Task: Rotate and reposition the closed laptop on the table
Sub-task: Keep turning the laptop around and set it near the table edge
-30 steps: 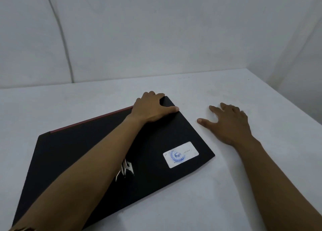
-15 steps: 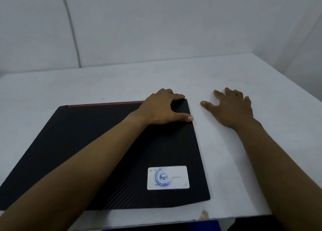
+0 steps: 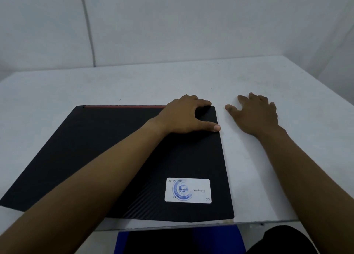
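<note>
Head view: the closed laptop (image 3: 118, 158) is seen lying flat on the white tabletop (image 3: 134, 83), left of centre, its near edge just inside the tabletop's front edge and its sides roughly square to it. The left hand (image 3: 188, 115) is laid palm-down on the lid's far right corner, fingers draped over the back edge and thumb stretched along the right side; nothing is clamped, the hand is only pressed on the lid. This placement is judged to give leverage for pivoting and sliding the laptop from one corner without lifting it. The right hand (image 3: 252, 113) is spread flat on bare tabletop just beside the laptop's right edge, apart from it, fingers splayed and holding nothing; it is judged to serve as a brace or to stand ready to steady that edge. The lid is matte black with fine diagonal ribbing near the front, a red strip (image 3: 124, 106) along the back edge, and clipped corners. A white sticker (image 3: 188, 190) with a blue round stamp and handwriting is fixed near the front right corner, its writing upside down to the wearer.
</note>
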Motion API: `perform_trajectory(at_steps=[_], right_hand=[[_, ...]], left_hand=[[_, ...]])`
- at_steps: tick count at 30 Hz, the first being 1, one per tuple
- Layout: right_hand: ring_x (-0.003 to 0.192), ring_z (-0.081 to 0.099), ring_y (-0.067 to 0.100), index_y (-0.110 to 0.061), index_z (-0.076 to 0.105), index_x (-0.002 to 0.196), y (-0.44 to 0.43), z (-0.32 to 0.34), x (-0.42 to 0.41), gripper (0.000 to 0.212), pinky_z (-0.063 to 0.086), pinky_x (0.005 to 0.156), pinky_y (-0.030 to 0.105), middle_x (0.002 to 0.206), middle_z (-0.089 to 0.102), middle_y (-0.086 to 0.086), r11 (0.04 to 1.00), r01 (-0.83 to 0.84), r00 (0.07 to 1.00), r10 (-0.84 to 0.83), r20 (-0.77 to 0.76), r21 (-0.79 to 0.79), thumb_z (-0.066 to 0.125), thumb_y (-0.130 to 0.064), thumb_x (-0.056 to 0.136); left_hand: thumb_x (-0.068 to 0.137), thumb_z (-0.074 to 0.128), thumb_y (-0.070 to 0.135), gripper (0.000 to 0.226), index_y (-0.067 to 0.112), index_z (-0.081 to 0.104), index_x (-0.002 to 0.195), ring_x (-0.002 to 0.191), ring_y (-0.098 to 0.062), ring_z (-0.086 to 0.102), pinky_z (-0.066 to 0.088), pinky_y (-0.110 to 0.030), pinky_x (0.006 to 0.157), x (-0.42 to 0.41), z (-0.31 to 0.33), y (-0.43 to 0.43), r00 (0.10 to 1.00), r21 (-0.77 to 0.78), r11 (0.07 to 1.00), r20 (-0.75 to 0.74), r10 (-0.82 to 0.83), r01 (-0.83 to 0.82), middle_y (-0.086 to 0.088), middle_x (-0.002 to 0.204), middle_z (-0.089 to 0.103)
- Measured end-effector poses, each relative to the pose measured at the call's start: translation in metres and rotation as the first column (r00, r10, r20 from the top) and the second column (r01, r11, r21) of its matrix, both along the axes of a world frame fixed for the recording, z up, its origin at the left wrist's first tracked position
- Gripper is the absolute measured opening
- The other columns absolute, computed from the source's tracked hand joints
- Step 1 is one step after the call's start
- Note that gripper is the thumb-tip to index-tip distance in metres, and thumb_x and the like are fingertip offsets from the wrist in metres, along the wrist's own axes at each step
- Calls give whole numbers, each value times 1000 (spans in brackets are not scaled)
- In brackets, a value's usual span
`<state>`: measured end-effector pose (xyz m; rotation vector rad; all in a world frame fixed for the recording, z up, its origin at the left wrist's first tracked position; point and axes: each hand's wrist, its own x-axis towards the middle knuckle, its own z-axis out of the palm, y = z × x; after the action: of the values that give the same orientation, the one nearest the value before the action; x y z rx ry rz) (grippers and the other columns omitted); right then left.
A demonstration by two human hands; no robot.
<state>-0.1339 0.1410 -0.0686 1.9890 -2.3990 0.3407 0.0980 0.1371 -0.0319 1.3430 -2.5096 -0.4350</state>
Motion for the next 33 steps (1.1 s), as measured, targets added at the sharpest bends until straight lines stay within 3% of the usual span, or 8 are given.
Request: perform_trajectory(at_steps=[3,8,13,19,23,26,29,33], right_hand=[[140,33,39,-16,48,146,2,3,3,66,25,114,57,154,43,16,1000,-10,1000,10,11,-20,36,-60,99],[128,47,39,-12,57,139,5,21,26,49,37,100,50,139,58,18,972,-76,982,112,150,-223,46,-43,102],[130,44,32,-15,63,131,12,38,69,46,41,94,47,134,62,12,930,-239,945,289,152,-279,52,-46,99],[131,42,26,-19,60,133,7,52,143,51,40,93,44,134,61,6,889,-399,891,433,135,-223,49,-53,98],[126,44,22,-20,60,124,1,49,193,53,36,83,36,127,62,2,836,-528,837,542,76,-149,47,-61,94],[126,44,21,-23,56,130,-7,45,228,61,35,82,36,130,60,0,798,-595,797,601,56,-97,45,-68,91],[125,44,18,-27,53,134,-17,43,261,69,40,89,37,133,58,-2,766,-642,755,640,141,-33,48,-75,85],[109,53,15,-29,57,127,-29,44,300,77,49,91,45,122,61,-6,727,-683,717,649,253,70,48,-84,73]], left_hand=[[69,59,81,87,35,50,142,115,-6,48,34,-25,88,4,3,1,1000,30,1000,-30,0,1,13,124,57],[80,64,64,63,31,58,134,114,-9,52,43,-32,99,42,14,4,996,45,998,-76,56,-52,11,120,57],[83,67,56,49,31,64,125,113,-10,54,42,-33,97,121,21,10,980,-36,981,-70,188,-191,11,118,59],[85,71,47,37,32,67,118,114,-12,55,42,-34,99,222,22,16,904,-42,913,-169,394,-406,9,118,63],[85,71,46,32,31,68,114,108,-10,55,37,-26,87,279,15,19,842,-25,858,-207,497,-513,9,115,62],[86,69,46,27,34,68,110,105,-8,57,35,-17,79,311,2,21,775,36,810,-265,573,-586,13,114,63],[88,69,39,23,27,74,107,98,2,61,38,-10,76,323,-13,22,700,121,787,-389,599,-606,13,110,70],[89,67,33,11,28,76,92,86,15,60,37,0,71,323,-24,21,629,126,778,-517,581,-616,18,97,74]])
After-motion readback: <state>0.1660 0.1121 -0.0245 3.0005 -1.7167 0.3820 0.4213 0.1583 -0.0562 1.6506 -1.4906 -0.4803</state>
